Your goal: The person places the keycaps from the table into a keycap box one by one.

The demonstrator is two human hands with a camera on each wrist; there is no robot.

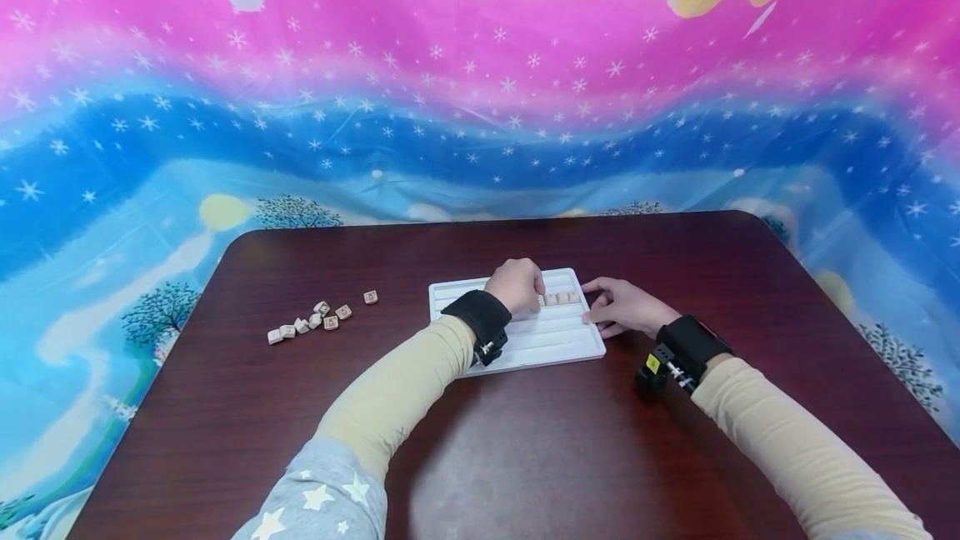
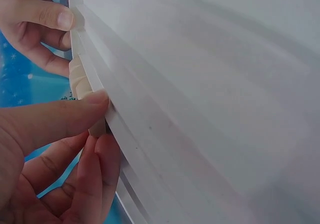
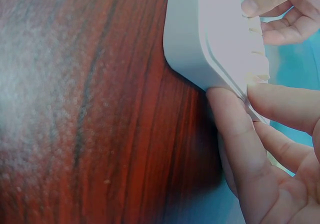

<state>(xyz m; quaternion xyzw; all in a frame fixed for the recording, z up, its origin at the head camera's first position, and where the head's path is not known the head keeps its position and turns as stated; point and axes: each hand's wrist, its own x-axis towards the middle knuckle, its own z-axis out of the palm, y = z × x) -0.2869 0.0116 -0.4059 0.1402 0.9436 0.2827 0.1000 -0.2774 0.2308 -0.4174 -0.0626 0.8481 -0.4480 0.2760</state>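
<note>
A white ridged tray (image 1: 547,348) lies on the table with a short row of small wooden tiles (image 1: 562,298) in one of its upper grooves. My left hand (image 1: 516,286) reaches over the tray and pinches one more small tile (image 2: 98,129) between thumb and fingertips, right at the groove beside the row. With thumb on the rim and fingers along the outer side, my right hand (image 1: 630,307) grips the tray's right edge. The left wrist view shows the row of tiles (image 2: 78,79) between both hands. The pinched tile's face is hidden.
To the left of the tray, several loose wooden tiles (image 1: 331,323) lie in a scattered line on the dark brown table (image 1: 517,465). A single tile (image 1: 371,297) sits apart, closer to the tray. A colourful cloth (image 1: 480,140) hangs behind the table.
</note>
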